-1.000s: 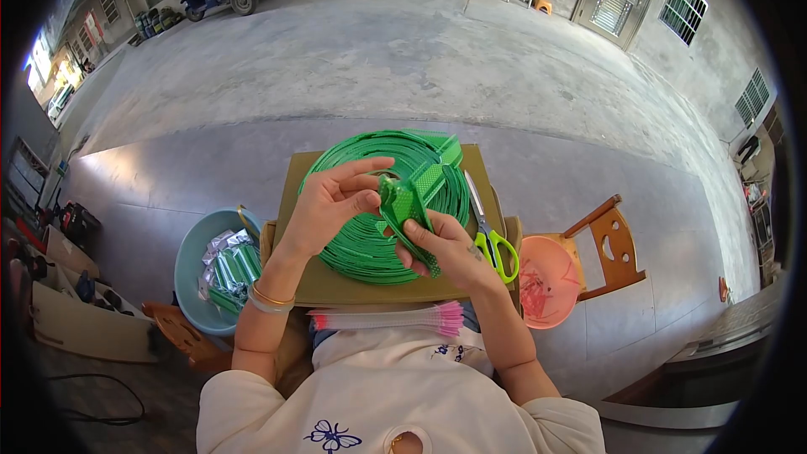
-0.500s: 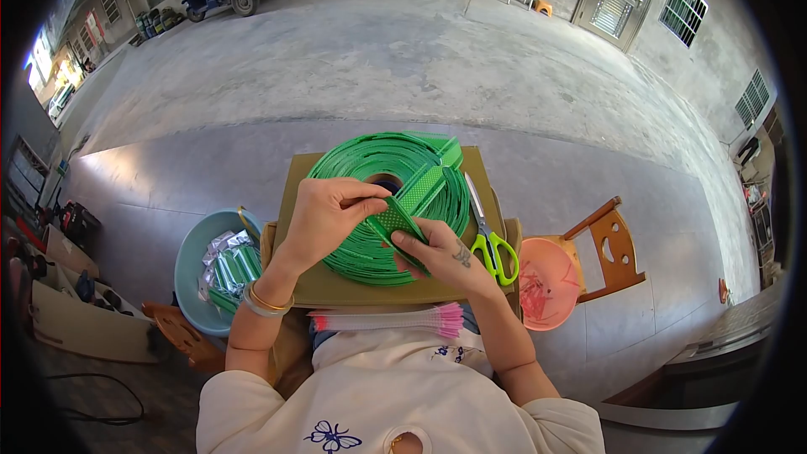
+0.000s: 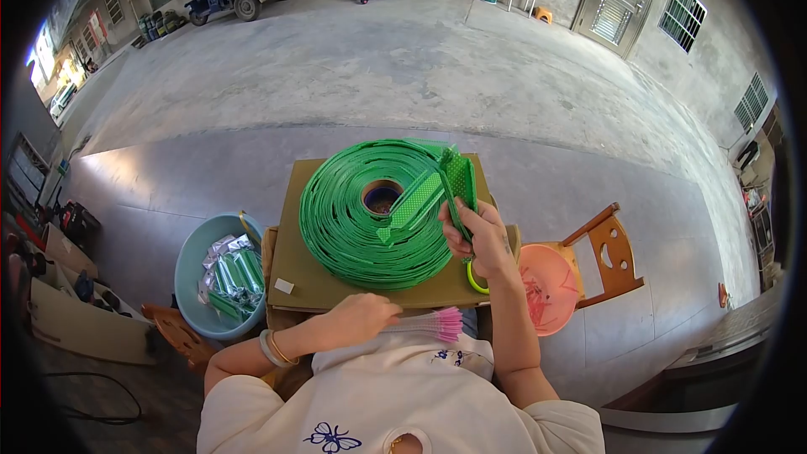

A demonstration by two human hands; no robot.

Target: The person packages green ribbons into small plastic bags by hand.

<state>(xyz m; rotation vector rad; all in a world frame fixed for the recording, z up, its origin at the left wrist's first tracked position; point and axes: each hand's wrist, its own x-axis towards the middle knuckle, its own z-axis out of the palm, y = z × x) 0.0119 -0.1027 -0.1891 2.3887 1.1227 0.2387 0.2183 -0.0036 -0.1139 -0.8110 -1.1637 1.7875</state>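
A big roll of green dotted strip (image 3: 353, 219) lies flat on a cardboard board (image 3: 303, 277) over my lap. My right hand (image 3: 475, 240) holds a folded piece of the green strip (image 3: 458, 185) upright beside the roll, over the green-handled scissors (image 3: 476, 277), which it mostly hides. My left hand (image 3: 361, 315) rests low at the board's near edge, fingers curled on a bundle of thin pink-tipped sticks (image 3: 433, 321) lying across my lap.
A blue basin (image 3: 197, 244) at my left holds wrapped green packets (image 3: 231, 277). A pink bowl (image 3: 546, 282) with small red bits sits on a wooden chair (image 3: 609, 244) at my right. Boxes stand at the far left. Open concrete floor stretches ahead.
My left hand let go of the strip and dropped to the pink-tipped sticks at my lap. My right hand carried the folded strip to the right, over the scissors.
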